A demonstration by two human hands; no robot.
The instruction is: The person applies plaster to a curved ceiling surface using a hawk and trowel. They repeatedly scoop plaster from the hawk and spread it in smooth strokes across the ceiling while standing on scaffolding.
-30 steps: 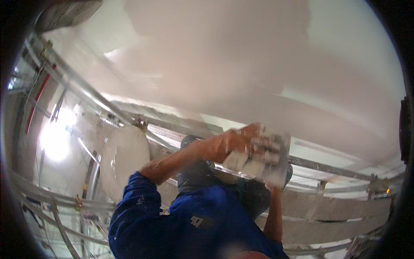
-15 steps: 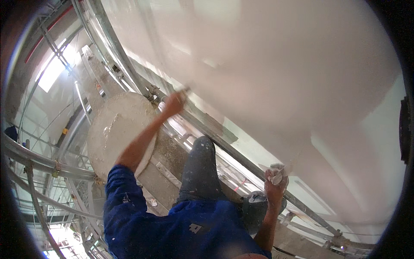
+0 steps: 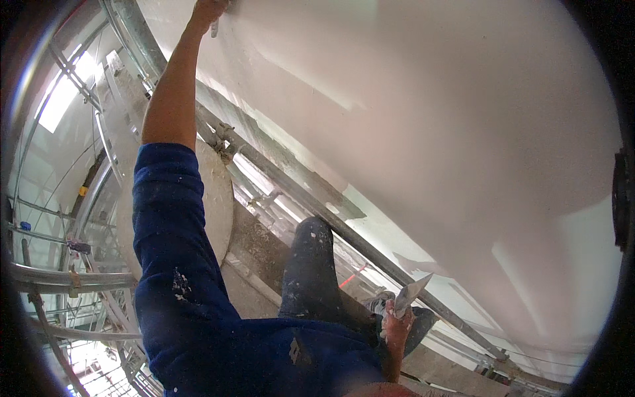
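My left hand (image 3: 210, 10) is stretched far up to the plaster-coated wall (image 3: 423, 119), at the upper edge of the view. Its fingers are closed round a plastering tool (image 3: 214, 29); only a short pale end shows, so its exact kind is hidden. Low on the right, my right hand (image 3: 397, 325) grips a putty knife (image 3: 413, 294) with a grey, tapering blade that points up and right. That blade is in front of a scaffold pipe. Behind my left sleeve, a round, plaster-smeared board (image 3: 219, 205) is partly covered.
A long scaffold pipe (image 3: 357, 241) runs slantwise between me and the wall. Scaffold tubes (image 3: 73, 281) and clamps crowd the left side. My bent knee (image 3: 311, 245) is close to the pipe, above a dusty plank (image 3: 261, 241). Gaps open between pipe and plank.
My left hand has swept up and left along the wall, and the arm is now extended. My right hand has dropped down and left, turning so the knife's blade shows.
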